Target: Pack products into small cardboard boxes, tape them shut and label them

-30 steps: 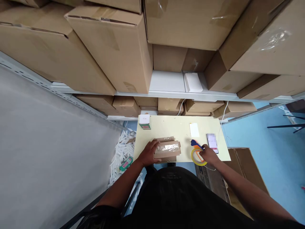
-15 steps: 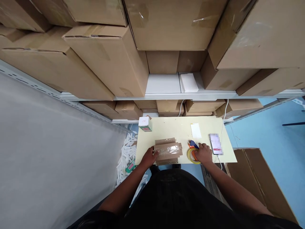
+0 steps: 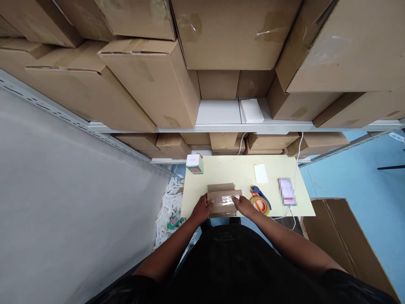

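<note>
A small cardboard box (image 3: 223,196) with flaps and shiny clear tape across its top lies at the front of the pale table (image 3: 218,169). My left hand (image 3: 202,208) grips its left end, thumb on top. At the right end my right hand (image 3: 243,204) holds the box, its thumb pressed on the cardboard near the tape. Just right of that hand rests an orange and blue tape dispenser (image 3: 261,202) with a yellowish roll, touched by neither hand. The fingers under the box are hidden.
A small white and green box (image 3: 195,164) stands at the table's back left. A white paper (image 3: 260,173) and a phone (image 3: 287,192) with a cable lie to the right. Shelves (image 3: 253,127) of cartons rise behind. Paper strips (image 3: 167,207) cover the floor at left; a large carton (image 3: 344,240) stands at right.
My right hand has let go of the tape dispenser and moved left onto the right end of the cardboard box. The dispenser stays on the table. My left hand still grips the box.
</note>
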Demonstrator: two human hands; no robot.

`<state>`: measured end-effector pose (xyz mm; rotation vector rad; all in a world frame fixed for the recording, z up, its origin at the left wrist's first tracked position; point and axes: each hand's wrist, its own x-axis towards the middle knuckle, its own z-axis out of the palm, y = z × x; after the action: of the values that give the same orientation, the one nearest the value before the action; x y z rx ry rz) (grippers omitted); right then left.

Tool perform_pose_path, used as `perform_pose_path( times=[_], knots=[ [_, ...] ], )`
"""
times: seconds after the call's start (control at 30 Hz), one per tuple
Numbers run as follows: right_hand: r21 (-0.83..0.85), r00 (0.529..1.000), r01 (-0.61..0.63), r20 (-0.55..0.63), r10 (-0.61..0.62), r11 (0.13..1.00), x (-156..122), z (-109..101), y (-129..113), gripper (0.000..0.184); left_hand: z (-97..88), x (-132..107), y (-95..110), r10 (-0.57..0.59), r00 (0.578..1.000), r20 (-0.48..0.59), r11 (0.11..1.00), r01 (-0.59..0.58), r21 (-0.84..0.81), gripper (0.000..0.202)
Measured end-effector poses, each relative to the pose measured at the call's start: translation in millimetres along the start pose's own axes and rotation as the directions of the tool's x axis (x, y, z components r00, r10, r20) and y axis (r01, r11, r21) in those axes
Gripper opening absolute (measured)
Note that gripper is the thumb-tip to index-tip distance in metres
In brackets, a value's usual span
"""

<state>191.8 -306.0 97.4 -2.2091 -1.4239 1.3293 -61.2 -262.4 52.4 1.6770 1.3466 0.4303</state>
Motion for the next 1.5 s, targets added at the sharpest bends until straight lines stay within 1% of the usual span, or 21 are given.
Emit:
perform_pose_path(
  times=[0.1,0.23,0.33,0.4,0.43,0.5,0.57,0.6,0.67,0.73,0.8,0.87,0.93,1.0,1.07,1.1,1.17,1.23,1.33,1.43,1.5],
  knots=[
    [0.080,0.997,0.022,-0.077,-0.015,0.997,-11,-10,-4,0.067,-4.6,-6,11,0.061,0.995,-0.075,0.993,-0.068,-0.093,0.059],
    [0.233,0.953,0.222,-0.258,-0.160,0.947,-27,-18,-2,0.066,-12.9,-8,23,0.184,0.974,-0.131,0.960,-0.207,-0.191,0.076],
    [0.234,0.935,0.262,-0.301,-0.187,0.936,-29,-15,6,0.062,-10.9,-6,25,0.231,0.961,-0.155,0.948,-0.258,-0.187,0.077],
    [0.201,0.942,0.248,-0.276,-0.189,0.948,-27,-9,14,0.060,-4.1,-4,21,0.203,0.968,-0.149,0.949,-0.232,-0.213,0.071],
    [0.186,0.950,0.231,-0.256,-0.180,0.955,-25,-5,19,0.060,0.2,-3,17,0.166,0.977,-0.132,0.953,-0.193,-0.232,0.066],
    [0.167,0.969,0.171,-0.208,-0.135,0.971,-20,3,30,0.059,8.2,-2,9,0.046,0.996,-0.080,0.966,-0.065,-0.251,0.052],
    [0.151,0.982,0.103,-0.174,-0.076,0.983,-15,8,39,0.061,12.9,0,0,-0.085,0.996,-0.035,0.973,0.075,-0.219,0.037],
    [0.143,0.983,0.085,-0.174,-0.059,0.986,-12,10,43,0.063,13.4,2,-3,-0.125,0.992,-0.033,0.974,0.116,-0.192,0.036],
    [0.146,0.977,0.066,-0.212,-0.034,0.987,-5,10,46,0.067,11.5,8,-7,-0.129,0.990,-0.057,0.983,0.120,-0.140,0.043],
    [0.201,0.968,0.021,-0.248,0.030,0.979,4,6,45,0.071,7.9,17,-7,-0.125,0.990,-0.067,0.986,0.116,-0.120,0.052],
    [0.269,0.971,-0.041,-0.216,0.102,0.962,14,1,40,0.076,5.3,27,-3,-0.199,0.980,-0.003,0.969,0.196,-0.153,0.059],
    [0.290,0.980,-0.062,-0.162,0.113,0.955,22,-4,35,0.077,4.7,33,3,-0.267,0.961,0.073,0.940,0.276,-0.198,0.064],
    [0.304,0.985,-0.031,-0.151,0.080,0.952,24,-6,31,0.076,4.8,33,9,-0.237,0.970,0.052,0.941,0.242,-0.235,0.062],
    [0.376,0.982,0.015,-0.181,0.057,0.927,19,-7,30,0.075,4.0,28,14,-0.159,0.986,-0.056,0.949,0.136,-0.285,0.058],
    [0.482,0.974,0.066,-0.223,0.049,0.874,9,-5,31,0.072,2.2,19,17,-0.118,0.981,-0.156,0.933,0.055,-0.356,0.051],
    [0.527,0.970,0.091,-0.240,0.045,0.845,4,-4,33,0.069,1.4,15,18,-0.113,0.977,-0.180,0.919,0.034,-0.393,0.046],
    [0.591,0.968,0.116,-0.247,0.042,0.798,-5,0,35,0.060,1.2,7,18,-0.125,0.979,-0.164,0.889,0.037,-0.457,0.036],
    [0.612,0.973,0.090,-0.223,0.062,0.786,-8,6,37,0.052,3.8,3,16,-0.149,0.984,-0.097,0.862,0.082,-0.499,0.035],
    [0.561,0.973,0.028,-0.203,0.105,0.827,-4,12,39,0.042,11.0,1,9,-0.151,0.988,-0.030,0.865,0.117,-0.488,0.050],
    [0.507,0.969,0.008,-0.216,0.118,0.862,3,14,44,0.039,17.2,1,4,-0.108,0.994,-0.022,0.906,0.090,-0.413,0.071],
    [0.496,0.968,0.017,-0.227,0.111,0.868,5,13,47,0.040,19.6,1,6,-0.110,0.994,-0.025,0.935,0.095,-0.342,0.079]
  ],
)
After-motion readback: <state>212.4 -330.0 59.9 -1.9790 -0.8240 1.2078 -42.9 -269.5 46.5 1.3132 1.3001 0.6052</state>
